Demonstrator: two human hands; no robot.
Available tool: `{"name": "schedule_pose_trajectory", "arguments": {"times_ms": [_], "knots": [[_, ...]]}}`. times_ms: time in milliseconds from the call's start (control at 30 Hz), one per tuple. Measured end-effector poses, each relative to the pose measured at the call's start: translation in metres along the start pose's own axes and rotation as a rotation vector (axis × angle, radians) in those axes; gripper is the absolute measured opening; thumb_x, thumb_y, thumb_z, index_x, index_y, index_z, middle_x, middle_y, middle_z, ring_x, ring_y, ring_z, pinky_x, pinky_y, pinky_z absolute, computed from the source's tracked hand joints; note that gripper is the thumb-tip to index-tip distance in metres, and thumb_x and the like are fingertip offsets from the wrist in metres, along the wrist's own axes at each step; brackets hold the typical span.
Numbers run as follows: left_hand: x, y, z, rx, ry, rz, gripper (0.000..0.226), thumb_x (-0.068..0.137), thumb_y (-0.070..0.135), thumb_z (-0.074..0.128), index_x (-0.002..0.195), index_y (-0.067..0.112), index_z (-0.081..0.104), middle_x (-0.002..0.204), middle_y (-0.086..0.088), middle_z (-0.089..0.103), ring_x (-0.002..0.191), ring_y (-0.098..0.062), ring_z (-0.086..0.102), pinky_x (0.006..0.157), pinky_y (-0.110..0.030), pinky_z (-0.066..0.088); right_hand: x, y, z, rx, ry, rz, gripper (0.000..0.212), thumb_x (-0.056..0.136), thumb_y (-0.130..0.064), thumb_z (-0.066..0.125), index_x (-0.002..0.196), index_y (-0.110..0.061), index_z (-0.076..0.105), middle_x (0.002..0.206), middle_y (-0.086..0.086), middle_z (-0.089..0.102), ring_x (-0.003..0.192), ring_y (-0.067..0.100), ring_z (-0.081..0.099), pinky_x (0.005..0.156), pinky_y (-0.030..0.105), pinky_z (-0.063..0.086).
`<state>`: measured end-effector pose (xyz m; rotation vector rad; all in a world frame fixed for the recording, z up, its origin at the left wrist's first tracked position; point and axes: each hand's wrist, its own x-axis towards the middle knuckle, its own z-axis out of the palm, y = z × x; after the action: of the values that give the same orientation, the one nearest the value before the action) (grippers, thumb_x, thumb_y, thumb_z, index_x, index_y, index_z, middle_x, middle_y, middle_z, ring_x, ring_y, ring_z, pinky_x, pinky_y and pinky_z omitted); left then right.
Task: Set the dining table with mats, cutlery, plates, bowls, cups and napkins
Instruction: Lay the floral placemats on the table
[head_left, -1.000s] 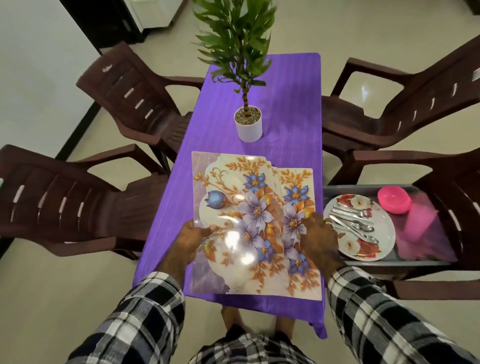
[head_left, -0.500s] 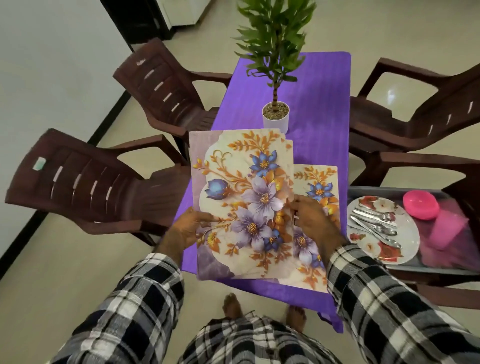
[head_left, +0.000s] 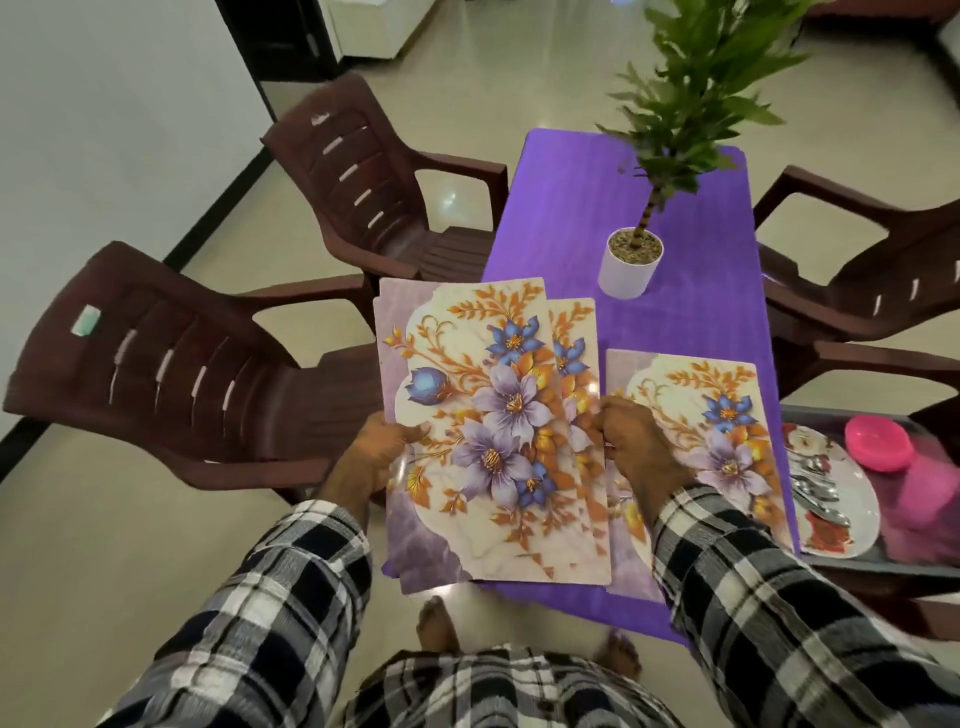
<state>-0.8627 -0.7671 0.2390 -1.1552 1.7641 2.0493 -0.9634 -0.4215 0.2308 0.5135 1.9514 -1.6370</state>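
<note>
I hold a stack of floral mats (head_left: 483, 415) lifted over the near left corner of the purple table (head_left: 691, 312). My left hand (head_left: 382, 457) grips the stack's left edge. My right hand (head_left: 631, 447) pinches its right edge, where a second mat peeks out behind. One more floral mat (head_left: 727, 426) lies flat on the table at the near right, partly under my right arm. On a dark tray (head_left: 924, 561) to the right sit a flowered plate (head_left: 841, 525) with cutlery (head_left: 821, 483), a pink bowl (head_left: 878, 441) and a blurred pink cup (head_left: 930, 493).
A potted plant in a white pot (head_left: 628, 265) stands mid-table. Brown plastic chairs stand on the left (head_left: 171, 364) (head_left: 374, 197) and on the right (head_left: 862, 270); the tray rests on another chair at the right. My bare feet (head_left: 436, 623) show below the table edge.
The stack moved left and up, away from one mat that now lies alone on the table's right side. My view shifted left.
</note>
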Motion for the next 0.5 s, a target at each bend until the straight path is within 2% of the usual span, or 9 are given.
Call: {"name": "schedule_pose_trajectory", "arguments": {"times_ms": [33, 100, 167, 233, 300, 333, 400, 467, 500], "knots": [[0.008, 0.002, -0.017, -0.008, -0.022, -0.016, 0.031, 0.086, -0.004, 0.082, 0.116, -0.007, 0.073, 0.109, -0.027, 0.078, 0.099, -0.041, 0.077, 0.087, -0.058, 0.063, -0.003, -0.001, 0.01, -0.055, 0.005, -0.013, 0.025, 0.092, 0.001, 0.067, 0.096, -0.023, 0.071, 0.097, 0.001, 0.07, 0.084, 0.017, 0.067, 0.087, 0.038, 0.059], [0.017, 0.008, -0.047, -0.001, -0.022, -0.049, 0.038, 0.085, -0.002, 0.084, 0.12, -0.007, 0.07, 0.112, -0.028, 0.077, 0.098, -0.041, 0.077, 0.084, -0.059, 0.063, -0.003, 0.0, 0.028, -0.159, 0.131, -0.049, 0.016, 0.094, -0.008, 0.068, 0.099, -0.022, 0.074, 0.106, 0.007, 0.073, 0.088, 0.021, 0.068, 0.092, 0.04, 0.059], [0.026, 0.015, -0.07, -0.008, 0.002, -0.067, 0.04, 0.084, 0.001, 0.087, 0.12, -0.006, 0.068, 0.105, -0.025, 0.078, 0.086, -0.035, 0.079, 0.069, -0.049, 0.065, -0.001, -0.005, 0.041, -0.374, 0.276, -0.088, 0.022, 0.097, -0.022, 0.065, 0.114, -0.017, 0.077, 0.116, 0.01, 0.075, 0.102, 0.029, 0.071, 0.093, 0.039, 0.058], [0.03, 0.026, -0.093, -0.028, 0.019, -0.07, 0.043, 0.082, 0.003, 0.089, 0.117, -0.011, 0.068, 0.091, -0.02, 0.075, 0.069, -0.029, 0.071, 0.057, -0.039, 0.06, 0.003, -0.019, 0.052, -0.578, 0.303, -0.135, 0.025, 0.098, -0.031, 0.06, 0.116, -0.025, 0.077, 0.114, 0.005, 0.076, 0.105, 0.03, 0.072, 0.091, 0.039, 0.056], [0.035, 0.034, -0.113, -0.08, 0.01, -0.065, 0.051, 0.077, 0.004, 0.091, 0.118, -0.015, 0.067, 0.089, -0.027, 0.072, 0.073, -0.026, 0.058, 0.063, -0.042, 0.058, 0.013, -0.036, 0.059, -0.92, 0.379, -0.288, 0.022, 0.095, -0.035, 0.062, 0.111, -0.041, 0.075, 0.111, -0.004, 0.075, 0.1, 0.026, 0.07, 0.095, 0.047, 0.049], [0.034, 0.039, -0.12, -0.107, -0.003, -0.071, 0.047, 0.078, 0.003, 0.091, 0.116, -0.013, 0.069, 0.095, -0.032, 0.073, 0.076, -0.026, 0.055, 0.067, -0.047, 0.061, 0.02, -0.041, 0.064, -1.131, 0.446, -0.396, 0.027, 0.093, -0.032, 0.063, 0.116, -0.044, 0.072, 0.115, -0.005, 0.072, 0.105, 0.026, 0.067, 0.099, 0.052, 0.042], [0.029, 0.046, -0.127, -0.107, -0.027, -0.076, 0.03, 0.084, 0.002, 0.086, 0.109, -0.009, 0.072, 0.096, -0.032, 0.076, 0.073, -0.028, 0.063, 0.069, -0.053, 0.066, 0.03, -0.048, 0.078, -1.395, 0.559, -0.558, 0.049, 0.094, -0.028, 0.061, 0.142, -0.038, 0.056, 0.137, 0.005, 0.062, 0.127, 0.034, 0.057, 0.107, 0.061, 0.029], [0.026, 0.048, -0.128, -0.074, 0.003, -0.072, 0.015, 0.091, 0.001, 0.079, 0.104, -0.003, 0.072, 0.073, -0.015, 0.077, 0.057, -0.023, 0.071, 0.051, -0.038, 0.063, 0.024, -0.049, 0.096, -1.343, 0.653, -0.493, 0.063, 0.097, -0.04, 0.056, 0.155, -0.022, 0.041, 0.154, 0.018, 0.047, 0.139, 0.042, 0.046, 0.11, 0.063, 0.025], [0.027, 0.047, -0.13, -0.07, 0.011, -0.07, 0.013, 0.092, 0.001, 0.078, 0.104, -0.001, 0.071, 0.068, -0.01, 0.075, 0.054, -0.021, 0.072, 0.047, -0.034, 0.059, 0.023, -0.042, 0.105, -1.295, 0.665, -0.379, 0.068, 0.096, -0.047, 0.056, 0.155, -0.016, 0.04, 0.155, 0.022, 0.044, 0.138, 0.046, 0.046, 0.109, 0.064, 0.029]]}}
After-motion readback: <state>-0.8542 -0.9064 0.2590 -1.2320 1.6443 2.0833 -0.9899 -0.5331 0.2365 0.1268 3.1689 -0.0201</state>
